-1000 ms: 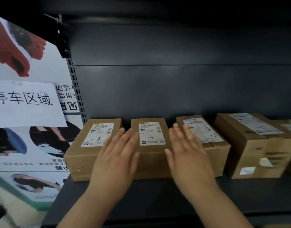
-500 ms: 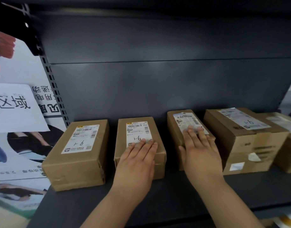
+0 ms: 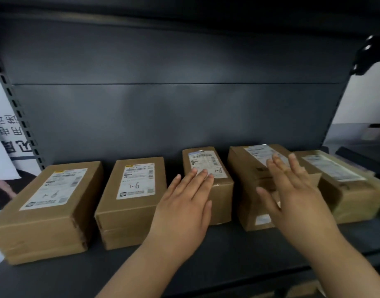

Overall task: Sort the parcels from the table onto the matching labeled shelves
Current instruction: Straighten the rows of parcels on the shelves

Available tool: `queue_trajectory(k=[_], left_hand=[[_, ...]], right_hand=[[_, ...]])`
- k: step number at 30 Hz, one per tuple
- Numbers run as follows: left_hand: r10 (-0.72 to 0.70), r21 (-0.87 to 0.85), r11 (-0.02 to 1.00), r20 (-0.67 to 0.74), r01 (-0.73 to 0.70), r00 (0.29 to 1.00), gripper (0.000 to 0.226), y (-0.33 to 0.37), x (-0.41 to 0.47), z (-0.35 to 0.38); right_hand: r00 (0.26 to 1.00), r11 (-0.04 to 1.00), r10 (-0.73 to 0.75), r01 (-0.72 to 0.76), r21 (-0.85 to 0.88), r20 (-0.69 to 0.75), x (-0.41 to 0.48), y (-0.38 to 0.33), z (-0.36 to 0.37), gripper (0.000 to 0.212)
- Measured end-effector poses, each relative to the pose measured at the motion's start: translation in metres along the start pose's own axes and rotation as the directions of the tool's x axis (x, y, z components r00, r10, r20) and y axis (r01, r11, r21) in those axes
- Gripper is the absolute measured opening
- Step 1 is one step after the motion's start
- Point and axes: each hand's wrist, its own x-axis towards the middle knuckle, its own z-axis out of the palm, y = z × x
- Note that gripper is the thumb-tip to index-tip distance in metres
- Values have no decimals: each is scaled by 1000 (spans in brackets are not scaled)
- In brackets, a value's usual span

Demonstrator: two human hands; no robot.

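On the dark shelf [image 3: 227, 254] before us, five brown parcels stand in a row, each with its white label facing up. From eight o'clock round to four o'clock they run: the first parcel [image 3: 47, 214], the second parcel [image 3: 131, 203], the third parcel [image 3: 208, 181], the fourth parcel [image 3: 247, 175] and the fifth parcel [image 3: 352, 190]. Narrow gaps part the first four; whether the last two touch we cannot tell.

Our left hand [image 3: 184, 203] lies flat at six o'clock of the third parcel. Its fingers are straight and close together, their tips on the label, and it grips nothing. Our right hand [image 3: 296, 196] is flat over the fourth parcel's near right corner, fingers straight and slightly apart. Blur keeps us from telling whether it touches the box.

A handwritten mark on the second and third labels reads "1-6" from our side. Behind the row rises the grey back panel [image 3: 163, 115]. At nine o'clock stand a slotted upright [image 3: 19, 125] and a printed poster [image 3: 4, 143].
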Motion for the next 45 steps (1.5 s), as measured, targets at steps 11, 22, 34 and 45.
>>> queue_trajectory(k=[11,22,34,45], left_hand=[[-103,54,994,105,98,989,50,37,30,29],[-96,163,983,51,87,994,53,36,34,40],[-30,-82,996,-101,22,994,53,93,68,42],[12,51,999,59,-15,998,54,143,106,73]], right_hand=[[980,998,-26,14,62,198,25,37,26,70],[984,988,-128,115,106,125,30,62,22,73],[985,988,146,-150,38,96,12,159,11,71],[950,974,224,-211,-84,218,12,205,31,61]])
